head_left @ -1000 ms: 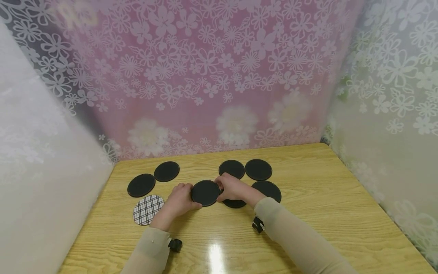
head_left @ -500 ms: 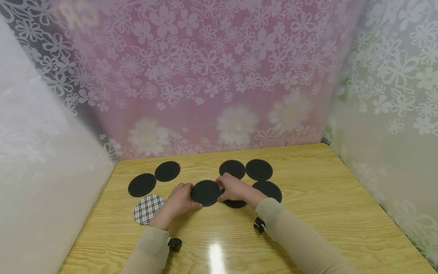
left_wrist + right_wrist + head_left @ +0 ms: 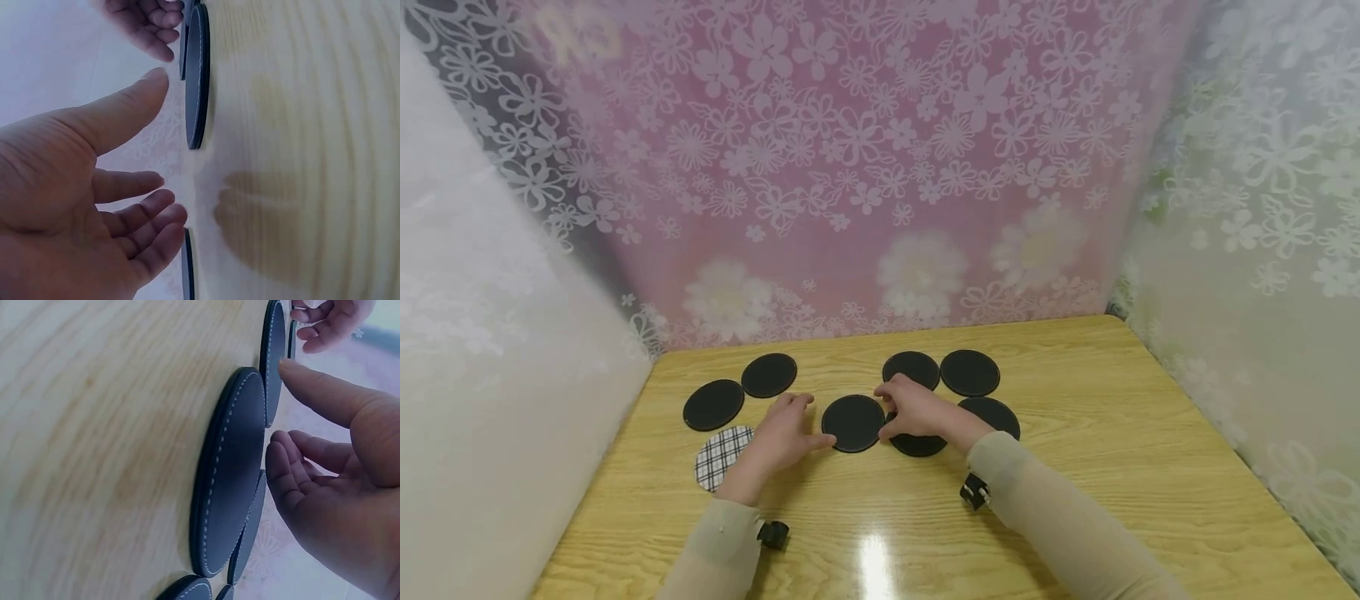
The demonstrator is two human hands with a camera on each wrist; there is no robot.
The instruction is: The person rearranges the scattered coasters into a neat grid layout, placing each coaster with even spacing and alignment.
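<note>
A round black coaster (image 3: 853, 423) with a stitched rim lies flat on the table between both hands. My left hand (image 3: 778, 437) is off its left edge, fingers and thumb spread apart, holding nothing. At the coaster's right edge hovers my right hand (image 3: 917, 408), thumb and loosely bent fingers apart. Beneath that hand is another black coaster (image 3: 234, 469), partly hidden by it in the head view. In the left wrist view, the middle coaster (image 3: 197, 81) shows nearly edge-on beside my thumb. A plaid white-and-black coaster (image 3: 718, 458) is partly covered by my left hand.
Two black coasters, a nearer one (image 3: 713, 405) and a farther one (image 3: 769, 375), lie at the left. Toward the right sit three more: one at the back (image 3: 913, 365), one beside it (image 3: 970, 372), one nearer (image 3: 997, 414). A flowered curtain (image 3: 880, 167) hangs behind the wooden table (image 3: 1075, 500).
My left hand has let go of the middle coaster and drawn back to the left, fingers spreading. The right hand's fingertips have lifted slightly from its edge. The coaster stays in place.
</note>
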